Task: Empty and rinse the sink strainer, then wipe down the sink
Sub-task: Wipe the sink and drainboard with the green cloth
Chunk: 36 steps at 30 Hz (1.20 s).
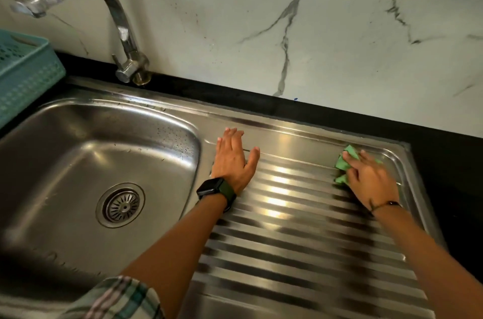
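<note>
Both forearms are bare. The left wrist wears a black square-faced watch [211, 186] on a dark band. The right wrist carries a thin dark bracelet [385, 204]. A plaid sleeve [117, 299] in green, white and pink shows at the lower left.

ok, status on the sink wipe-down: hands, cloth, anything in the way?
Left hand flat on the drainboard, holding nothing. Right hand presses the green cloth at the drainboard's far right corner. Strainer seated in the drain. Nothing in the way.

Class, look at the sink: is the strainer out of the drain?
No, the strainer sits in the drain at the bottom of the sink basin.
</note>
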Motion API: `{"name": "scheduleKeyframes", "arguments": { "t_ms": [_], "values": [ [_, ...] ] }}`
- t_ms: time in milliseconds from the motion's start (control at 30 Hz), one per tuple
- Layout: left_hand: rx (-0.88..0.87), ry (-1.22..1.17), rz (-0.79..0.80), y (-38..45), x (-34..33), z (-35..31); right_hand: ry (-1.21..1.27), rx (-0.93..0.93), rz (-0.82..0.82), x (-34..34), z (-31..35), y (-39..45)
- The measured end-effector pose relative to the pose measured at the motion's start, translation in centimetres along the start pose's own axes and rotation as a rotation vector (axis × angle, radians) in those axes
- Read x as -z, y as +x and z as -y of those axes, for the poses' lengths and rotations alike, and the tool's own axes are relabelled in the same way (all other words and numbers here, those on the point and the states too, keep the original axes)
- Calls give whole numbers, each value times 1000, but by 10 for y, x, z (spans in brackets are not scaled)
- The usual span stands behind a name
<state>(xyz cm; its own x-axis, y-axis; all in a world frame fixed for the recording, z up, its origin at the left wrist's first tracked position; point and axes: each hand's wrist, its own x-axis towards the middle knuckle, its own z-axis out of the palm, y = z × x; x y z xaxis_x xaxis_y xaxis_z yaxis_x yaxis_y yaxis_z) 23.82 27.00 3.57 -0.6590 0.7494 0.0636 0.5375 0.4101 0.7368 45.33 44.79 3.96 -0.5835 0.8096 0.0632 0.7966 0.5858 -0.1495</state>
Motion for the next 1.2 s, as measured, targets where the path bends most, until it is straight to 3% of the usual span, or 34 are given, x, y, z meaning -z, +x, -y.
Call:
{"name": "scheduleKeyframes", "arguments": {
  "t_ms": [167, 333, 400, 533, 633, 700, 767, 933, 1200],
  "values": [
    [48, -67, -36, 6, -6, 6, 4, -245, -88, -8, 26, 12],
    [52, -83, -57, 10, -12, 10, 204, -396, -95, -31, 114, 35],
    [36, -117, -90, 9, -13, 10, 286, -287, -108, -41, 159, 32],
    [73, -313, -233, 9, -8, 8, 159, 359, 12, -55, 219, 37],
    [63, -351, -316, 9, -5, 4, 57, 625, 146, -53, 224, 54],
    [70, -348, -319, 7, -5, 0, -1, 723, 195, -50, 220, 58],
    [66, -342, -294, 4, -3, -1, -79, 783, 131, -46, 212, 57],
    [124, -291, -180, 1, 2, 2, -203, 738, 47, -18, 134, 65],
    [92, -241, -134, -1, 3, 2, -280, 348, 154, 27, -74, 36]
  ]
}}
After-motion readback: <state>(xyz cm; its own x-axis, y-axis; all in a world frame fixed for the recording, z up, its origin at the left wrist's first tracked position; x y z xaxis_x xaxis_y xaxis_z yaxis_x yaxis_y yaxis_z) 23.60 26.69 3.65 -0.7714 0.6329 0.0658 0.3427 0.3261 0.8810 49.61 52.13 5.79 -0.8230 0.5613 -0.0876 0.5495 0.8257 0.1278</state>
